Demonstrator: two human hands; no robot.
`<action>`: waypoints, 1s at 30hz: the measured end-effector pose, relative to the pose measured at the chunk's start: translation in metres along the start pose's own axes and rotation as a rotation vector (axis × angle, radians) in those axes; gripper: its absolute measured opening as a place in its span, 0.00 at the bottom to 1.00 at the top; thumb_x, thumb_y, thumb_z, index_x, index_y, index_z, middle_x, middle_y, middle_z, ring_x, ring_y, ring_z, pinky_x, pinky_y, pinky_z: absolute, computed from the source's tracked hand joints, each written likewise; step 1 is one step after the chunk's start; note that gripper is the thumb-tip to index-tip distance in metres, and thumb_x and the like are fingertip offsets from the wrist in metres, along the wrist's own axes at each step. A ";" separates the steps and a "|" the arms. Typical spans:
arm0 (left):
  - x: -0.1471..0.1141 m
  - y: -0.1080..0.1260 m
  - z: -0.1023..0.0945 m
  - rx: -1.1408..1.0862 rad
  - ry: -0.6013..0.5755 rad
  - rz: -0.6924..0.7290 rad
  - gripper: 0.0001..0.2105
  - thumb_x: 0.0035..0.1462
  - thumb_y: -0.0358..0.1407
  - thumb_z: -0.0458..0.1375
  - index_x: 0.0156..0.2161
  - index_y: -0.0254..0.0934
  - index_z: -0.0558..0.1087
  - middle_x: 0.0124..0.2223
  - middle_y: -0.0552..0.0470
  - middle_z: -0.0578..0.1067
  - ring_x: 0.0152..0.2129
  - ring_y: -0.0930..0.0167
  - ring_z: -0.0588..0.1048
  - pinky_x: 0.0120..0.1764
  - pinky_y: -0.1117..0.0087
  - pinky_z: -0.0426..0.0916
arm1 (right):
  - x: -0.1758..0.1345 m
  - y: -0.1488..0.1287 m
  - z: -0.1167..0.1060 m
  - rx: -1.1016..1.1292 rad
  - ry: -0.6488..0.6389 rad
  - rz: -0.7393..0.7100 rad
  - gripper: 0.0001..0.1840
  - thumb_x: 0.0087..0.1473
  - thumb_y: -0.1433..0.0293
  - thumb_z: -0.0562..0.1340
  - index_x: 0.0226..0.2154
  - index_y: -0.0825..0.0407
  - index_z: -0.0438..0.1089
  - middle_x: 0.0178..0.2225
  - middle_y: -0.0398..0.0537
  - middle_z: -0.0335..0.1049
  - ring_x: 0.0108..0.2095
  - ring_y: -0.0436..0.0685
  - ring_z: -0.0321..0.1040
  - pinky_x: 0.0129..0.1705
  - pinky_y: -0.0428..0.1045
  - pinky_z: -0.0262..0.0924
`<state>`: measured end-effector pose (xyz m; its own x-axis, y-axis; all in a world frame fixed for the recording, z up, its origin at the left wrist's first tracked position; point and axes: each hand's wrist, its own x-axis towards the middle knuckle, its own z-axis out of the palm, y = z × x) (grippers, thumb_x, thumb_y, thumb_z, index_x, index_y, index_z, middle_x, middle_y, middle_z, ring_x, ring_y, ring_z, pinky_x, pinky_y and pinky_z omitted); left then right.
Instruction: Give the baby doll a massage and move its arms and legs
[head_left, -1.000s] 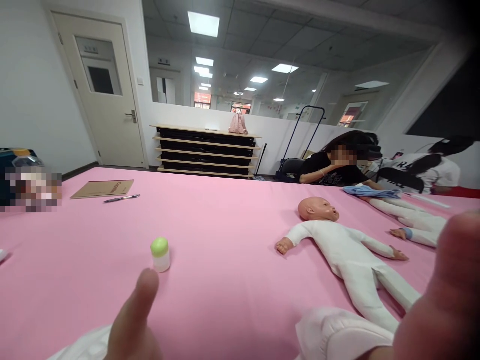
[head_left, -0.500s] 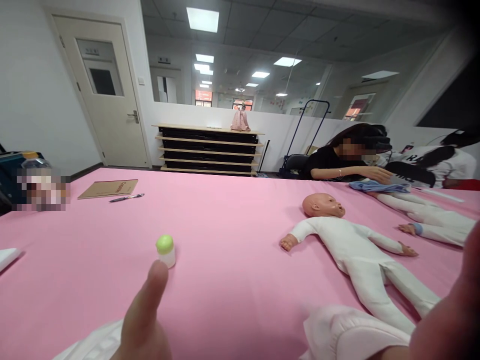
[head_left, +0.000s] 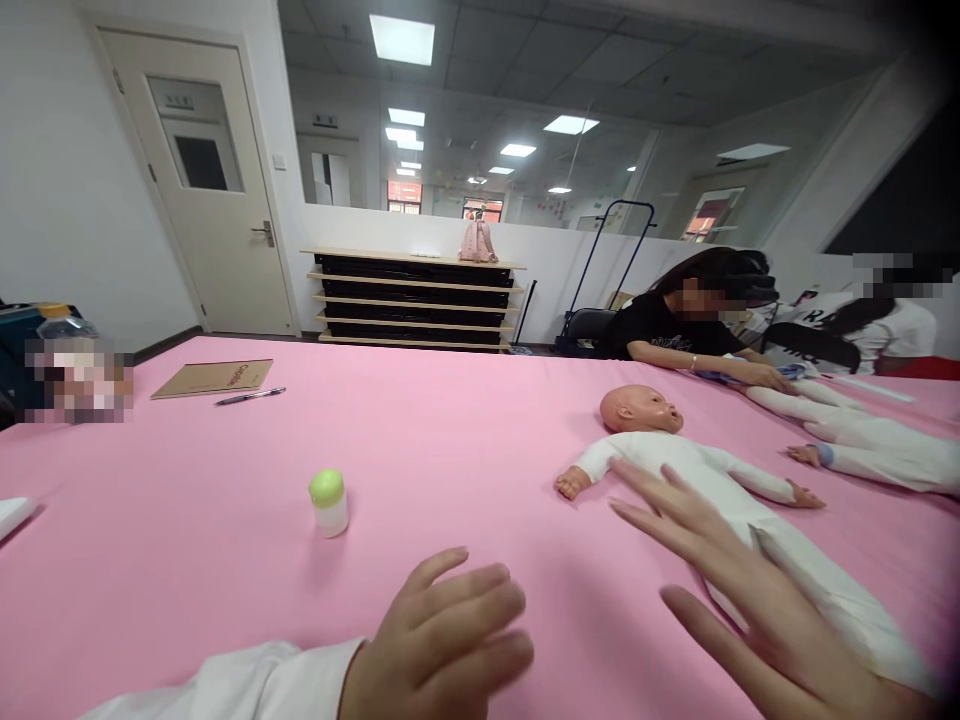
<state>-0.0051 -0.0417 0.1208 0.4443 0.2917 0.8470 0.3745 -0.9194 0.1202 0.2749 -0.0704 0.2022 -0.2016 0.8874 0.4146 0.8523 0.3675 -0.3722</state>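
Observation:
My left hand comes in from the bottom in a white sleeve. Its fingers are loosely bent and a little apart, with nothing in them. To the right, my right hand is spread open and empty, in front of the baby doll; whether it touches the doll I cannot tell. The doll lies on its back in a white body suit, its bald head towards the far side, and my right hand hides part of its torso and a leg. A small clear bottle with a green cap stands upright left of my left hand.
A pink cloth covers the table. At its far left lie a brown notebook and a pen, near a bottle. Across the table a person handles blue cloth by a second doll.
My left hand has swung rightwards, away from the bottle. My right hand has come in from the right edge over the doll, fingers spread. The other person's hand has lowered onto the blue cloth.

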 end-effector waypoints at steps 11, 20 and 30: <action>-0.038 -0.011 0.069 0.024 -0.379 -0.160 0.33 0.42 0.17 0.41 0.57 0.35 0.52 0.57 0.46 0.63 0.55 0.70 0.59 0.52 0.59 0.62 | -0.028 0.079 0.112 0.218 -0.179 0.334 0.23 0.55 0.56 0.48 0.45 0.48 0.68 0.49 0.47 0.66 0.51 0.58 0.61 0.55 0.55 0.55; -0.045 -0.023 0.081 -0.055 -0.507 -0.201 0.34 0.40 0.20 0.43 0.57 0.36 0.52 0.58 0.47 0.60 0.55 0.69 0.60 0.52 0.60 0.61 | -0.044 0.105 0.113 0.182 -0.113 0.393 0.22 0.53 0.55 0.51 0.43 0.48 0.70 0.46 0.46 0.69 0.47 0.57 0.65 0.52 0.51 0.59; -0.044 -0.021 0.078 -0.119 -0.518 -0.226 0.32 0.42 0.20 0.45 0.56 0.36 0.53 0.58 0.47 0.61 0.54 0.68 0.60 0.51 0.61 0.63 | -0.042 0.106 0.113 0.202 -0.072 0.444 0.23 0.52 0.53 0.51 0.40 0.50 0.72 0.41 0.48 0.72 0.44 0.57 0.68 0.50 0.50 0.61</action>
<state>0.0311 -0.0144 0.0409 0.7158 0.5478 0.4330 0.4254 -0.8339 0.3516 0.3191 -0.0376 0.0520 0.1211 0.9849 0.1237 0.7542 -0.0103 -0.6566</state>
